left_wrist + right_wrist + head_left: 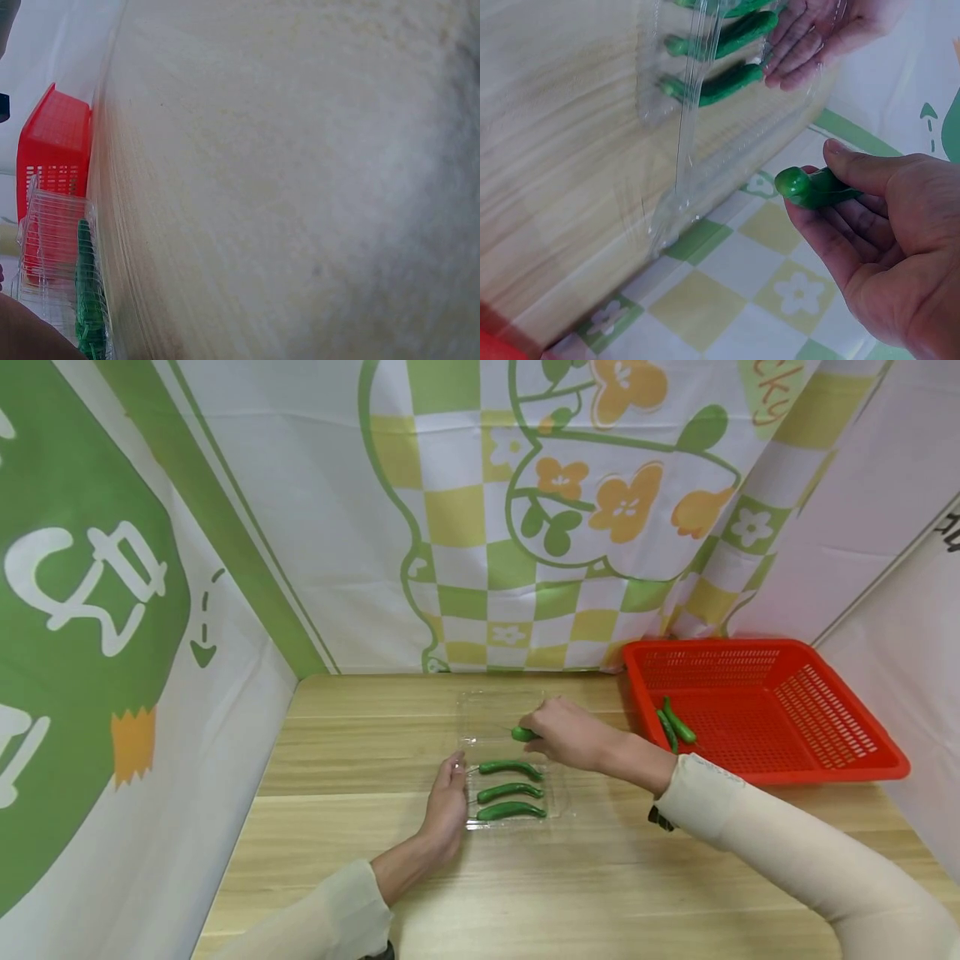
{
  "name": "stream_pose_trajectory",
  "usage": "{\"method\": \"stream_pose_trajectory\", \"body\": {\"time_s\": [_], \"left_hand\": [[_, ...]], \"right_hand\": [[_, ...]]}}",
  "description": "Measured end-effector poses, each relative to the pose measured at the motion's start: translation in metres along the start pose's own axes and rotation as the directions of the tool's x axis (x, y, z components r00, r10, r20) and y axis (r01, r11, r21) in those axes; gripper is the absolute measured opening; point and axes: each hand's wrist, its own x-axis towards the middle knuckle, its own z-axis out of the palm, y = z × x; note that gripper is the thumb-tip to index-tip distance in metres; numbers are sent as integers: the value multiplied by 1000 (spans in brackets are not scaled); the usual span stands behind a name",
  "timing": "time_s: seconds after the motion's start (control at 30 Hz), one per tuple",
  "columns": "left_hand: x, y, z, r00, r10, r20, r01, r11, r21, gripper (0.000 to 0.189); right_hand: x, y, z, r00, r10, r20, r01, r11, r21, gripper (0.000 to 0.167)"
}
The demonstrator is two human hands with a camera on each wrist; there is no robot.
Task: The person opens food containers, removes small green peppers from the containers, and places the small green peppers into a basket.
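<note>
A clear plastic clamshell box (557, 793) lies on the table with its lid (480, 706) folded back away from the person. Three green chili peppers (510, 811) lie side by side in its base. My left hand (447, 806) rests against the box's left side, fingers fairly straight along the wall; the right wrist view shows those fingers through the plastic. Above the hinge and lid area, my right hand (567, 733) pinches another green chili pepper (810, 187) between thumb and fingers. Its rounded end sticks out past the fingertips, and the rest is hidden in the hand.
A red plastic basket (847, 710) stands at the back right of the wooden table (360, 735), with two green chili peppers (681, 725) at its left side. A patterned cloth (465, 527) hangs right behind the table's back edge. White and green panels flank both sides.
</note>
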Motion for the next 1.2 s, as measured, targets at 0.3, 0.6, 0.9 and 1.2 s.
{"method": "stream_pose_trajectory", "body": {"time_s": [0.3,0.6,0.9,1.2], "left_hand": [[0,1,-1,1000,-2,21,1,1000,15,54],[1,-2,-1,1000,9,29,-9,1000,-3,54],[2,-3,-1,999,13,30,-13,1000,-7,54],[1,-3,-1,999,16,35,-16,1000,-5,54]], "right_hand": [[-10,17,-19,996,2,-90,-8,998,-66,41],[-21,36,-40,987,108,-117,-114,993,-42,48],[-35,58,-59,971,151,-186,-172,979,-106,49],[-49,82,-74,957,196,-215,-226,967,-122,52]]}}
